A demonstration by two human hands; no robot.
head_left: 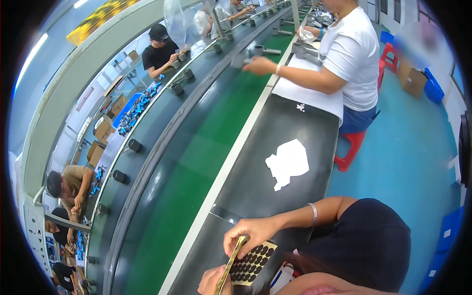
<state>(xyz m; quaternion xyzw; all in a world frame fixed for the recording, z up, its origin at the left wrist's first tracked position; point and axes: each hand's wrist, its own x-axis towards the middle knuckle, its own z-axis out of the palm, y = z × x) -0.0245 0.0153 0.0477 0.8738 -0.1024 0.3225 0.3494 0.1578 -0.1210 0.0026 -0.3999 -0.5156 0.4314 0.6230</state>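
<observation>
At the lower middle, a yellowish sheet of dark oval stickers [252, 264] hangs beside a narrow, shiny gold strip [231, 266]. Whether the strip is a folded edge of the sheet or a separate piece, I cannot tell. My right hand [251, 234] is closed on the upper end of the strip, its thumb and fingers bent around it. Lower down, my left hand [211, 280] is closed at the strip's other end, partly cut off by the picture's edge. Both hands are over the near end of a dark bench top [246, 189].
An irregular white sheet [290, 163] lies on the bench, with small white bits [301, 107] farther off. Left of it runs a green conveyor [172, 216]. A co-worker in white [354, 59] sits on a red stool [351, 150], reaching over the belt with a grey part.
</observation>
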